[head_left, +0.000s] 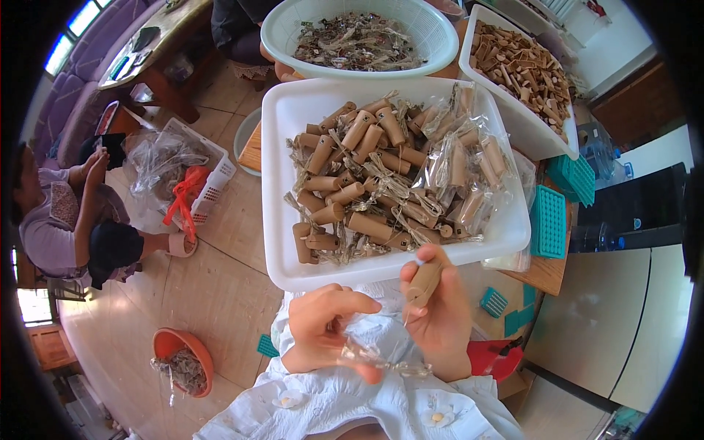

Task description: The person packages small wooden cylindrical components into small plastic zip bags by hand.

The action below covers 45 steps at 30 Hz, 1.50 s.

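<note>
Left grip (323, 326) curls inward; right grip (444, 312) pinches, upright.

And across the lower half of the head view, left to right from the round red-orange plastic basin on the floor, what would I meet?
Round red-orange plastic basin → left hand → right hand holding a tan cylinder → small turquoise slotted piece → large pale cream flat panel.
</note>
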Motion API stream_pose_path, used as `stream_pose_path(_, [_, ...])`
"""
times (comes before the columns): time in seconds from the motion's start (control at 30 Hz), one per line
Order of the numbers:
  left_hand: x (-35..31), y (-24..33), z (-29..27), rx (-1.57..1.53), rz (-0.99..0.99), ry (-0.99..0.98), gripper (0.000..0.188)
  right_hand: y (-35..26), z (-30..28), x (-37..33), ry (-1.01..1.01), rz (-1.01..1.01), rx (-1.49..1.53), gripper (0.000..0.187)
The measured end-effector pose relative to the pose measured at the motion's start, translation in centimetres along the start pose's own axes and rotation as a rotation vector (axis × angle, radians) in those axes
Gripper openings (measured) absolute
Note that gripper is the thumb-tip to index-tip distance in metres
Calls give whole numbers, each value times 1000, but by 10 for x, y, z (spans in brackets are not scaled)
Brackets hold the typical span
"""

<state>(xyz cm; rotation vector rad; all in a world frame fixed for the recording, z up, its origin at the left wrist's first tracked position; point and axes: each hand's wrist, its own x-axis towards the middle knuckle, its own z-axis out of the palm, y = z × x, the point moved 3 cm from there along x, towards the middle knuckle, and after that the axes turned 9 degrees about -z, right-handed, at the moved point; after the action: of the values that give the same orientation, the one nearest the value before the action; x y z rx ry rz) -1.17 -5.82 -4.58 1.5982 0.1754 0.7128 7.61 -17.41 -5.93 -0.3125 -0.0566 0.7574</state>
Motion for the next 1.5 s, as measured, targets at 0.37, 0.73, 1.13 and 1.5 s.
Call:
stream_pose_path(0.37, [1,17,4,571,237,75,38,22,-2,-10,-49,199,-170,42])
stream_pose_path(0.73, [4,11,-1,614,281,123,39,38,1,-17,7,75,-139,36])
stream_pose_path(1.13, [2,3,-1,27,433,-102,31,5,-7,-8,39,-95,136,40])
stream_pose_path(1.5, [3,4,0,103,432,-78,28,-6,-8,-9,-31,-376,-601,38])
